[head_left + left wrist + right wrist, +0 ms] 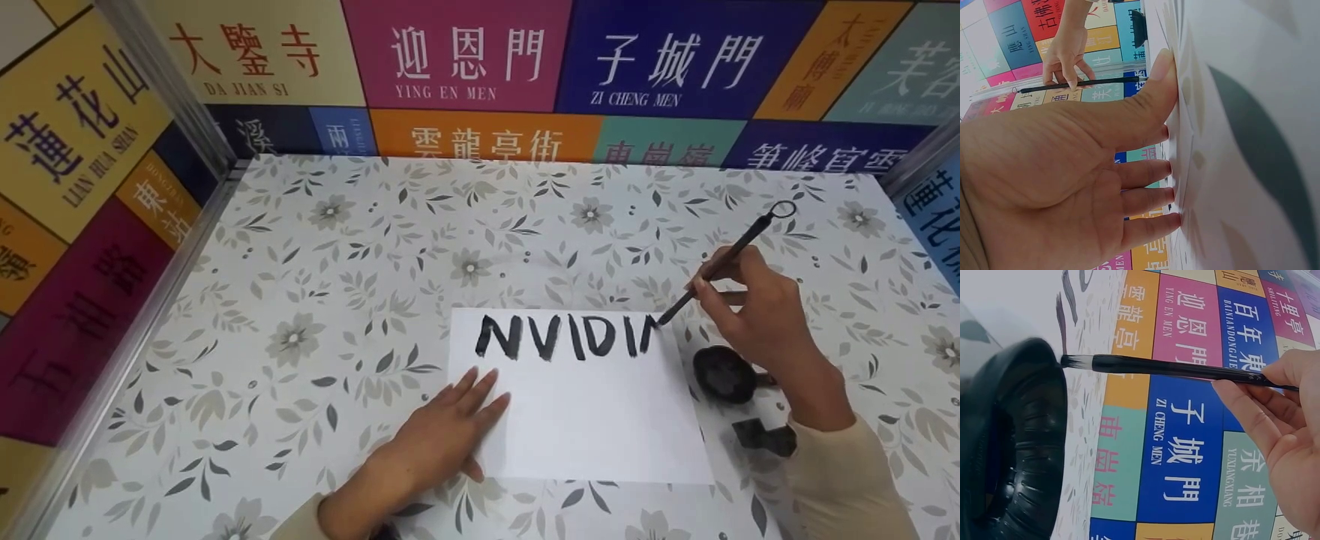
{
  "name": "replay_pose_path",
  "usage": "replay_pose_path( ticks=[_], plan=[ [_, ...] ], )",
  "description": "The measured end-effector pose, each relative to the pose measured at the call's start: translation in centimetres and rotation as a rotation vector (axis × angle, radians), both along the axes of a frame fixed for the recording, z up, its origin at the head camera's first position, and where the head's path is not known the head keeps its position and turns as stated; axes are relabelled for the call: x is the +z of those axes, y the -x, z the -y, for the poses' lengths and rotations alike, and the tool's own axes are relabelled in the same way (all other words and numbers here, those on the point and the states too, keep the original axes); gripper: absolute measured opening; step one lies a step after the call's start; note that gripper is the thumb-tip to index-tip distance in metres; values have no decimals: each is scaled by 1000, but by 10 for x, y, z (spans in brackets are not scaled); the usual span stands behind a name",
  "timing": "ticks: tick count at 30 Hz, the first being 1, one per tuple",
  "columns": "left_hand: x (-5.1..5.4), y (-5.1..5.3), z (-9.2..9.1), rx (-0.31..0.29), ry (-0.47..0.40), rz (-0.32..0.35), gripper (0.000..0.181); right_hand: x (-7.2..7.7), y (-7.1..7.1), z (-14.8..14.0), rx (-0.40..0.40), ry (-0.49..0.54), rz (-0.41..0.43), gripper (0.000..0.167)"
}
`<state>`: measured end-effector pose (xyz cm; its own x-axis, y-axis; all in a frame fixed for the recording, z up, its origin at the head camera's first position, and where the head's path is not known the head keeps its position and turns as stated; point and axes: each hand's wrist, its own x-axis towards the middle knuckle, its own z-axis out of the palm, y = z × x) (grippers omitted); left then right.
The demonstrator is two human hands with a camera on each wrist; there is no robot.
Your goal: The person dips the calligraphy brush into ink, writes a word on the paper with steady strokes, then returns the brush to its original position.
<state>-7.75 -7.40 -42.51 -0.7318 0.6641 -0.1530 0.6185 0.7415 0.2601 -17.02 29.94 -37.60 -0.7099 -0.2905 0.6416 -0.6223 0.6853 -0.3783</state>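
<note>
A black ink brush (pixel 716 264) with a ring at its top end is pinched in my right hand (pixel 765 311). Its tip meets the upper right of a white sheet of paper (pixel 592 427). Bold black letters (pixel 566 336) reading "NVIDI" and part of one more stroke run along the sheet's top. In the right wrist view the brush's bristles (pixel 1078 361) look dark at the tip and pale near the handle. My left hand (pixel 442 427) rests with fingers spread on the paper's left edge; the left wrist view shows its thumb (pixel 1151 101) and fingertips against the surface.
A round black ink dish (pixel 724 373) stands right of the paper, under my right wrist. Below it lies a small dark object (pixel 763 436), its kind unclear. Flower-patterned covering (pixel 300 412) spreads over the table. Colourful panels with lettering (pixel 465 52) stand behind and at the sides.
</note>
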Motion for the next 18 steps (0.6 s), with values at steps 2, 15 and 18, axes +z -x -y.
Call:
replay_pose_path(
  ticks=[2,15,18],
  plan=[
    [0,0,0,-4,4,-3,95,0,-1,-1,-4,-4,18,31],
    [2,-1,1,-18,-9,-16,93,9,-6,-4,50,-35,91,28],
    [3,-1,1,-19,-10,-8,92,11,-7,-4,58,-55,93,28]
  ],
)
